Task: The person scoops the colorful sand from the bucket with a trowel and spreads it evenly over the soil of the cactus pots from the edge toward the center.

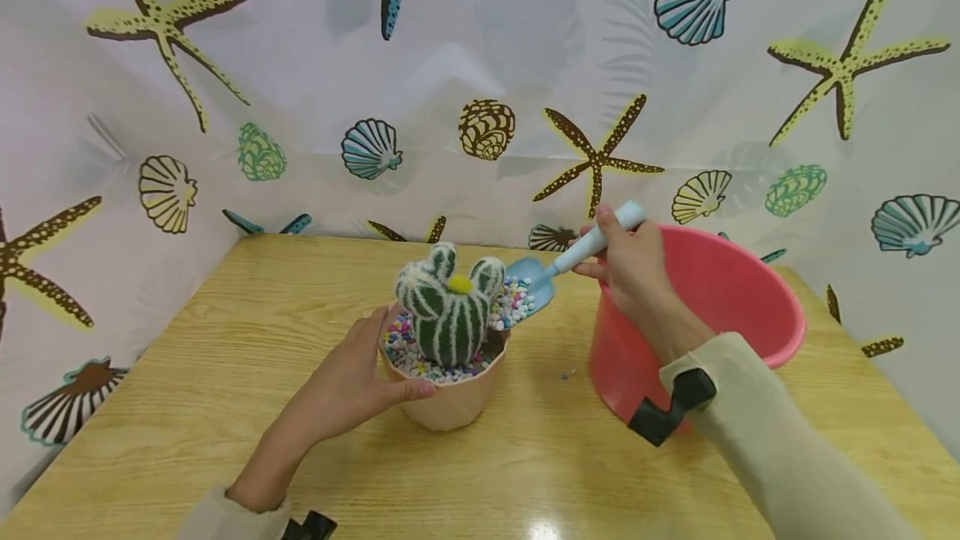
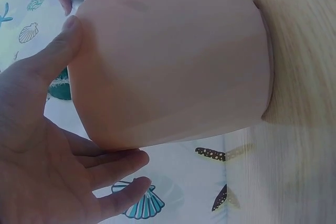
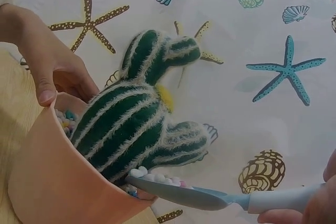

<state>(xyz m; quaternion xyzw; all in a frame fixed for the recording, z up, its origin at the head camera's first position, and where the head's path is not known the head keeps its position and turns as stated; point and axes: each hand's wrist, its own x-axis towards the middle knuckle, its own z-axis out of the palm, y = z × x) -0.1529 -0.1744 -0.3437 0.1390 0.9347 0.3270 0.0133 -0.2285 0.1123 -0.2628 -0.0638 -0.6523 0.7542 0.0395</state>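
Note:
A green plush cactus [image 1: 453, 327] with white fuzzy stripes and a yellow tuft stands in a peach flower pot [image 1: 450, 402], amid colored pebbles [image 1: 405, 348]. My left hand [image 1: 348, 377] grips the pot from its left side, thumb at the near rim and fingers round the far side. With my right hand [image 1: 637, 269] I hold a light blue garden trowel [image 1: 581, 250] by its handle. Its blade, tilted down toward the pot, carries white and pink pebbles [image 3: 160, 178] and reaches over the right rim beside the cactus. Dark soil-like material [image 1: 491, 346] shows inside the pot near the blade.
A large red-pink bucket [image 1: 626, 365] stands on the wooden table [image 1: 247, 315] right of the pot, beneath my right forearm. A couple of tiny pebbles [image 1: 567, 375] lie between pot and bucket. White cloth [image 1: 442, 65] printed with starfish and shells hangs behind.

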